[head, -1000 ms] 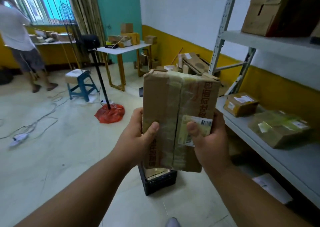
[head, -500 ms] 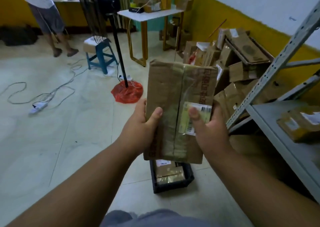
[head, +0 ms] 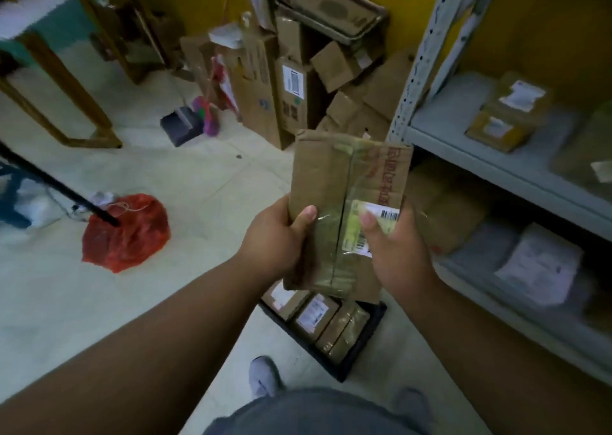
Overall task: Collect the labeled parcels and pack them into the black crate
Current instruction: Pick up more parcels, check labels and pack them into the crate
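Note:
I hold a brown taped cardboard parcel (head: 334, 202) upright in front of me, a barcode label on its lower right face. My left hand (head: 278, 239) grips its left edge, thumb on the front. My right hand (head: 394, 252) grips its right edge, thumb over the label. Directly below the parcel, on the floor, stands the black crate (head: 371, 342), with three labeled parcels (head: 314, 312) packed side by side in it. More labeled parcels (head: 510, 110) lie on the grey shelf (head: 463, 156) to the right.
A heap of flattened and empty cartons (head: 298, 80) leans against the yellow wall behind the crate. A red plastic bag (head: 126, 232) weighs down a black stand pole on the left floor. A wooden table's legs (head: 63, 80) stand at top left. My feet are just behind the crate.
My view has tipped down and swung toward the shelf; the parcel stays in both hands and now hangs above the crate, which shows more of its contents.

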Demonstrator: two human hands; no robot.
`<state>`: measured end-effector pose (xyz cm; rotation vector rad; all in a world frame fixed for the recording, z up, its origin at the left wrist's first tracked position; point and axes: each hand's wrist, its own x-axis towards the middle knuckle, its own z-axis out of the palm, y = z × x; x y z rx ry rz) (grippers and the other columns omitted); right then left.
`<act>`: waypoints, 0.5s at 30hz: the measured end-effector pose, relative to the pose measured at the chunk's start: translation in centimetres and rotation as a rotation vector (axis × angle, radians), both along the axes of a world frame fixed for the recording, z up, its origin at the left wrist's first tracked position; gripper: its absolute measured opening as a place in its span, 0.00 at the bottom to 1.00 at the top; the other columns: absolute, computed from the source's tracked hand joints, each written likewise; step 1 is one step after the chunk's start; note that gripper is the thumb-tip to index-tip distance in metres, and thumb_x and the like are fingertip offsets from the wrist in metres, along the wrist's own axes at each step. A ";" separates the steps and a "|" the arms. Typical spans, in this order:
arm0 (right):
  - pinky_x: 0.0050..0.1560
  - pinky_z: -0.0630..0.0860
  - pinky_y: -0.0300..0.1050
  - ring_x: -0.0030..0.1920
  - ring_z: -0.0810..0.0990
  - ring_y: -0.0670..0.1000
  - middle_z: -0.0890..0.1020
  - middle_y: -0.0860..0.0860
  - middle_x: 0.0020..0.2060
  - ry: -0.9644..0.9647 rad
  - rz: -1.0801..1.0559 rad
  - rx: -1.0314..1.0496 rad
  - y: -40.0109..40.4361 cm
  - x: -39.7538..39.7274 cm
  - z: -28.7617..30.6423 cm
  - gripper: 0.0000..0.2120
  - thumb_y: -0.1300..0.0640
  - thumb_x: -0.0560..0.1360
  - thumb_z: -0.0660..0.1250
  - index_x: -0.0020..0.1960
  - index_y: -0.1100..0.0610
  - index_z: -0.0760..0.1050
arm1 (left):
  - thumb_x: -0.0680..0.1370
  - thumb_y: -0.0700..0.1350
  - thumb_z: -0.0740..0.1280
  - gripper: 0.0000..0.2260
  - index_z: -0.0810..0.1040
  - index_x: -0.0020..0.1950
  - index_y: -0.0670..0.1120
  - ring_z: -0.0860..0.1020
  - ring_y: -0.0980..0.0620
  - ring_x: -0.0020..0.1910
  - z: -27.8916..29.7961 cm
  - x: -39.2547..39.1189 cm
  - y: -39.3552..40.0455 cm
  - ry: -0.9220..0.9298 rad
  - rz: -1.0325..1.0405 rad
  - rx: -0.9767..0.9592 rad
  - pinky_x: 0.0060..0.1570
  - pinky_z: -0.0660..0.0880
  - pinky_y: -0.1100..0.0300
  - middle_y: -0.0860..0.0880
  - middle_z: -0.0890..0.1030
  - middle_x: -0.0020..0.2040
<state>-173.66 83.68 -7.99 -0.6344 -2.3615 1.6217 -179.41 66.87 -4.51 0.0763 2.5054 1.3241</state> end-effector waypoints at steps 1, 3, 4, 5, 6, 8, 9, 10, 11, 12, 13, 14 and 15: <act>0.49 0.71 0.35 0.51 0.77 0.41 0.76 0.34 0.50 -0.018 -0.061 0.012 -0.3 -0.3 -0.3 0.21 0.45 0.79 0.65 0.69 0.52 0.67 | 0.81 0.55 0.60 0.15 0.77 0.65 0.53 0.79 0.52 0.52 -0.4 -1.4 0.1 -0.006 -0.051 -0.019 0.52 0.75 0.56 0.54 0.82 0.54; 0.41 0.67 0.29 0.50 0.76 0.42 0.75 0.34 0.48 -0.063 -0.173 0.029 -0.4 -0.4 -0.8 0.19 0.46 0.80 0.64 0.67 0.51 0.68 | 0.81 0.54 0.61 0.14 0.78 0.63 0.51 0.80 0.51 0.52 -1.0 -3.3 0.9 -0.022 -0.142 -0.033 0.53 0.76 0.55 0.53 0.82 0.53; 0.38 0.66 0.31 0.50 0.75 0.43 0.75 0.36 0.49 -0.081 -0.222 0.042 -0.4 -0.2 -1.1 0.18 0.47 0.80 0.64 0.68 0.52 0.68 | 0.81 0.54 0.61 0.14 0.78 0.63 0.51 0.80 0.51 0.52 -1.5 -3.9 1.4 -0.028 -0.196 -0.036 0.54 0.76 0.55 0.52 0.83 0.54; 0.39 0.65 0.34 0.51 0.74 0.43 0.76 0.39 0.51 -0.099 -0.262 0.067 -0.3 0.1 -1.4 0.18 0.47 0.81 0.63 0.68 0.53 0.68 | 0.81 0.54 0.62 0.14 0.78 0.63 0.50 0.80 0.50 0.52 -2.1 -4.3 2.0 -0.037 -0.251 -0.038 0.54 0.76 0.55 0.52 0.83 0.53; 0.40 0.64 0.35 0.51 0.73 0.43 0.76 0.41 0.53 -0.115 -0.291 0.099 -0.1 0.4 -1.8 0.18 0.48 0.82 0.61 0.69 0.53 0.68 | 0.82 0.53 0.62 0.14 0.78 0.63 0.50 0.80 0.50 0.51 -2.7 -4.6 2.6 -0.054 -0.293 -0.038 0.52 0.76 0.56 0.52 0.82 0.52; 0.38 0.64 0.32 0.51 0.75 0.43 0.76 0.42 0.55 -0.142 -0.330 0.150 -0.1 0.9 -3.2 0.18 0.49 0.83 0.59 0.71 0.50 0.66 | 0.81 0.54 0.62 0.13 0.79 0.62 0.50 0.80 0.50 0.51 -4.6 -5.2 3.4 -0.116 -0.338 -0.027 0.50 0.77 0.56 0.52 0.82 0.51; 0.38 0.63 0.28 0.50 0.75 0.43 0.77 0.42 0.55 -0.155 -0.349 0.170 -0.2 1.1 -4.2 0.18 0.49 0.83 0.58 0.72 0.48 0.65 | 0.81 0.54 0.63 0.13 0.79 0.61 0.50 0.80 0.50 0.50 -5.9 -5.6 3.8 -0.150 -0.352 -0.023 0.50 0.77 0.55 0.52 0.83 0.51; 0.39 0.63 0.26 0.49 0.76 0.42 0.77 0.42 0.56 -0.167 -0.376 0.186 -0.2 1.2 -5.5 0.18 0.49 0.83 0.58 0.73 0.46 0.64 | 0.81 0.54 0.63 0.13 0.80 0.60 0.50 0.81 0.51 0.50 -7.3 -5.9 4.2 -0.177 -0.373 -0.022 0.48 0.77 0.57 0.53 0.83 0.50; 0.40 0.64 0.26 0.49 0.76 0.42 0.78 0.43 0.57 -0.178 -0.406 0.191 -0.4 1.3 -7.1 0.18 0.49 0.83 0.58 0.73 0.45 0.64 | 0.81 0.54 0.63 0.12 0.80 0.59 0.50 0.81 0.54 0.48 -8.9 -6.2 4.4 -0.200 -0.387 -0.022 0.45 0.76 0.61 0.54 0.83 0.49; 0.41 0.65 0.28 0.50 0.78 0.43 0.79 0.45 0.58 -0.191 -0.434 0.186 -0.5 1.2 -9.0 0.19 0.48 0.83 0.58 0.73 0.45 0.63 | 0.81 0.53 0.64 0.11 0.80 0.58 0.51 0.80 0.57 0.46 -10.7 -6.5 4.7 -0.225 -0.385 -0.020 0.41 0.74 0.65 0.55 0.83 0.47; 0.41 0.67 0.30 0.51 0.79 0.45 0.79 0.46 0.59 -0.211 -0.457 0.175 -0.6 0.9 -11.0 0.19 0.47 0.83 0.57 0.73 0.45 0.63 | 0.80 0.53 0.64 0.10 0.81 0.57 0.51 0.80 0.59 0.44 -12.8 -6.7 4.9 -0.247 -0.372 -0.014 0.39 0.73 0.67 0.56 0.83 0.46; 0.41 0.69 0.33 0.51 0.80 0.46 0.79 0.47 0.60 -0.238 -0.474 0.163 -0.8 0.7 -13.3 0.20 0.47 0.83 0.57 0.74 0.45 0.63 | 0.80 0.53 0.65 0.09 0.82 0.55 0.52 0.81 0.59 0.43 -15.0 -6.9 5.1 -0.261 -0.355 -0.016 0.38 0.74 0.67 0.56 0.83 0.45; 0.42 0.71 0.36 0.52 0.80 0.47 0.79 0.48 0.61 -0.262 -0.488 0.151 -0.9 0.4 -15.7 0.20 0.48 0.83 0.57 0.74 0.46 0.63 | 0.80 0.53 0.66 0.09 0.83 0.53 0.51 0.81 0.59 0.42 -17.5 -7.1 5.3 -0.271 -0.338 -0.026 0.37 0.74 0.66 0.56 0.84 0.43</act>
